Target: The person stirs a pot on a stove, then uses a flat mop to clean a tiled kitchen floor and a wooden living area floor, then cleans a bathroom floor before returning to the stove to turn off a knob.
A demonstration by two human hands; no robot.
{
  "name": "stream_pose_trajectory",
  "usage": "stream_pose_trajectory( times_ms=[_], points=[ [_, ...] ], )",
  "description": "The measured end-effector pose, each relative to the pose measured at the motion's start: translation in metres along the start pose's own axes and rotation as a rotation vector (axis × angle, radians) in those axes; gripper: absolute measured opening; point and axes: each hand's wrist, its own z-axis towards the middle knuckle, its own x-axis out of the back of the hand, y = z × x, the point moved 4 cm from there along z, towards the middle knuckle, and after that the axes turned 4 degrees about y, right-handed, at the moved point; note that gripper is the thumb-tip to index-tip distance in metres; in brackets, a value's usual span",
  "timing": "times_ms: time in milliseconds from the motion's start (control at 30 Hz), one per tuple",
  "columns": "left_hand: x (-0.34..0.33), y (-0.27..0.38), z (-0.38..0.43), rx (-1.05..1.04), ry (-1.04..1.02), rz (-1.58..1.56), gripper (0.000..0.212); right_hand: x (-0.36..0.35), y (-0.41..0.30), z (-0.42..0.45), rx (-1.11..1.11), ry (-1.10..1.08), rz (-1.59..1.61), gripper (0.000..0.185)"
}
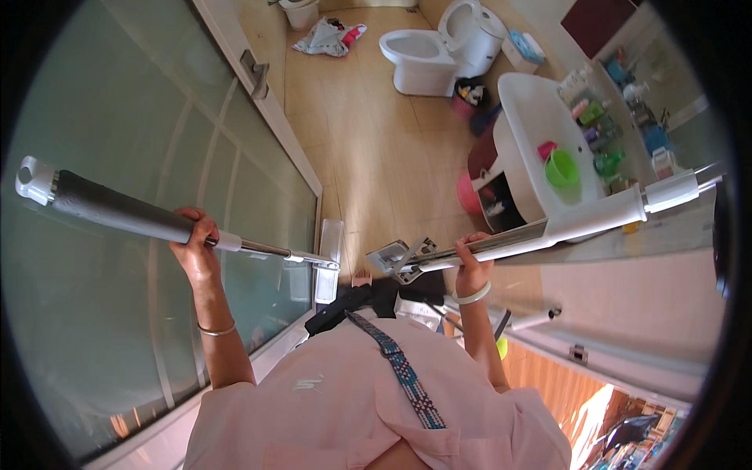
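Observation:
My left hand (pixel 198 249) is closed around the lower end of the dark grey foam grip on a telescopic mop pole (pixel 120 204). That pole runs down to a flat white mop head (pixel 329 258) beside the foot of the frosted glass door (pixel 117 117). My right hand (pixel 473 271) grips at least one more white-and-metal pole (pixel 593 223), which slants up to the right past the washbasin. At its lower end are grey-and-white hinged mop-head plates (pixel 405 258), close to my bare foot (pixel 362 277). How many poles the right hand holds, I cannot tell.
A toilet (pixel 420 59) stands at the far side of the tiled floor (pixel 376 158). A waste bin (pixel 468 97) sits near it. The washbasin (pixel 529 117) holds a green cup (pixel 562 168); several bottles line its edge. A plastic bag (pixel 329 38) lies far left.

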Motion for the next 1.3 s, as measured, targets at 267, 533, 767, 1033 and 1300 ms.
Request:
stream_pose_trajectory(
  times_ms=[267, 533, 767, 1033, 1300],
  points=[
    [-0.058, -0.036, 0.091, 0.049, 0.016, -0.014, 0.019, -0.042, 0.011, 0.125, 0.107, 0.016, -0.117, 0.026],
    [-0.057, -0.072, 0.121, -0.028, 0.313, 0.053, 0.017, -0.056, 0.048, 0.243, 0.108, -0.039, 0.001, 0.037],
    [-0.094, -0.072, 0.162, -0.023, 0.495, 0.194, 0.017, -0.13, 0.088, 0.364, 0.234, -0.355, -0.519, 0.022],
    [-0.066, -0.085, 0.182, -0.174, 0.876, 0.254, 0.018, -0.319, 0.154, 0.463, 0.273, -0.64, -0.702, 0.026],
    [-0.055, -0.098, 0.163, -0.289, 1.201, 0.31, 0.021, -0.48, 0.285, 0.56, 0.146, -0.897, -0.667, 0.028]
  ],
)
